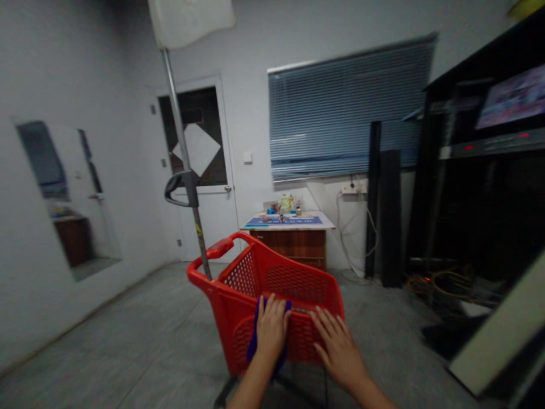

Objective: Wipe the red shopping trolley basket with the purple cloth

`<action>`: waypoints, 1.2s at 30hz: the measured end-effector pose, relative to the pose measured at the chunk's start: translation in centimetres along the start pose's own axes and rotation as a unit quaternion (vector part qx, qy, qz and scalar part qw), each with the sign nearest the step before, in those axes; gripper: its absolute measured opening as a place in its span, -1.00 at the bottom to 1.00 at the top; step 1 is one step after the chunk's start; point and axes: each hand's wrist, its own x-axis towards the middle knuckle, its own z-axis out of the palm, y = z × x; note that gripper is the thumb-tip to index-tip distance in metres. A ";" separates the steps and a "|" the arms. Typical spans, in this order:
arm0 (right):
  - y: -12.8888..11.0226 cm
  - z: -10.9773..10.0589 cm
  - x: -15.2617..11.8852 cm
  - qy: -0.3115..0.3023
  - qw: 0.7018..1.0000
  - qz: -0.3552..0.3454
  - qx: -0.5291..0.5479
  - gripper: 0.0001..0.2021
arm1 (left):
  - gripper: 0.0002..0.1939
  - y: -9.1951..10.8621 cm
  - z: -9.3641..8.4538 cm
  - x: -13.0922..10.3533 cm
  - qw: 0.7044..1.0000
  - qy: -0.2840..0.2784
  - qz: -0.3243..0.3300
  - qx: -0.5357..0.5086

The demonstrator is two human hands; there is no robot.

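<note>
A red plastic shopping cart (298, 264) with perforated walls stands in front of me. My left hand (271, 326) presses a purple cloth (254, 341) against the top edge of its near side, the cloth hanging down over the outside. To the right, my right hand (336, 343) is spread with its fingertips at the same rim and holds nothing. A metal pole (181, 133) with a dark grey looped handle (182, 188) rises at the cart's left end, beside its red handle bar (220, 248).
Behind the cart is a small desk (293, 247) with items on top. A mirror (74, 199) hangs on the left wall. A dark rack with a screen (513, 96) stands right, with cables (451, 284) on the floor and a slanted pale board (498, 329) near me.
</note>
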 end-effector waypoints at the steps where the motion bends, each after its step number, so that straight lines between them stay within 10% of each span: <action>1: -0.3 0.1 0.0 0.004 1.000 0.012 0.002 -0.29 | -0.70 0.3 0.0 0.0 1.000 -0.002 -0.003 0.001; 28: -7.1 -0.1 0.0 -0.037 0.994 0.076 0.064 -0.23 | -0.67 -0.6 -3.9 -0.5 0.992 -0.124 -0.016 0.009; 36: -4.5 -1.2 0.3 -0.079 0.993 0.043 0.081 -0.34 | -0.70 -0.4 -3.7 -0.3 0.986 -0.169 0.012 -0.007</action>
